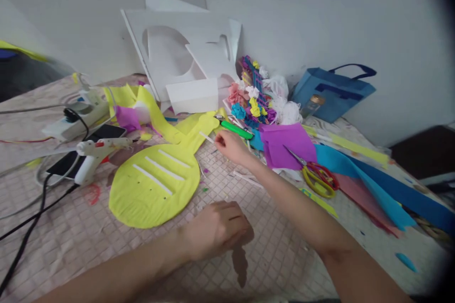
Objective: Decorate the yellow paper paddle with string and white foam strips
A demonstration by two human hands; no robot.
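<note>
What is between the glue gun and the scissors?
In the head view, between the glue gun and scissors lie the yellow paddle-shaped paper and the right hand, pinching a white strip.

We log the yellow paddle shape (154, 187) as matt foam or craft sheet, smooth, with white paper strips on it. The thin stick (206, 138) pinched by our right hand (231, 147) looks like white paper or plastic; we cannot tell which. The brown piece (241, 258) under our left hand (216, 229) reads as dull, soft sheet. The bed cover (88, 241) is quilted cloth, matt. The glue gun (97, 151) is glossy white plastic. The scissors (318, 177) have metal blades and shiny plastic handles. The purple sheet (286, 144) is matt paper; the white boards (177, 52) are smooth foam board.
</note>
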